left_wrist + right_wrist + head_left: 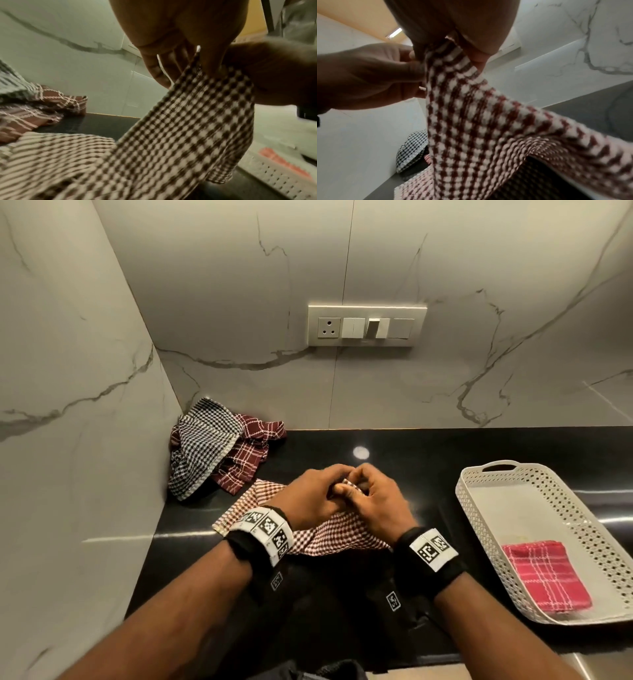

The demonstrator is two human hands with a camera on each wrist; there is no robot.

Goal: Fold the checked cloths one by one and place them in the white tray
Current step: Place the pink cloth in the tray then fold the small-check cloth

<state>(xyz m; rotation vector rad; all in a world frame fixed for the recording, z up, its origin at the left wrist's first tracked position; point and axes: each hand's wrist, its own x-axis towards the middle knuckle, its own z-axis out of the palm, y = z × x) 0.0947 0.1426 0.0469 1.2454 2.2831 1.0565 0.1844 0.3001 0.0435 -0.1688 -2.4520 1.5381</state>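
Note:
A red-and-white checked cloth point(337, 534) lies on the black counter point(428, 446), partly lifted. My left hand point(313, 494) and right hand point(375, 498) meet above it, and both pinch the same raised corner of the cloth point(197, 121) point(471, 121). The rest of it drapes down to the counter under my wrists. The white perforated tray point(486, 501) stands at the right with one folded red checked cloth point(544, 575) in its near end. A heap of a black-and-white checked cloth point(202, 446) and a maroon checked cloth point(250, 453) sits at the back left corner.
Marble walls close off the left side and the back, with a switch panel point(366, 325) on the back wall. The counter's front edge runs just below my forearms. Bare counter lies between my hands and the tray.

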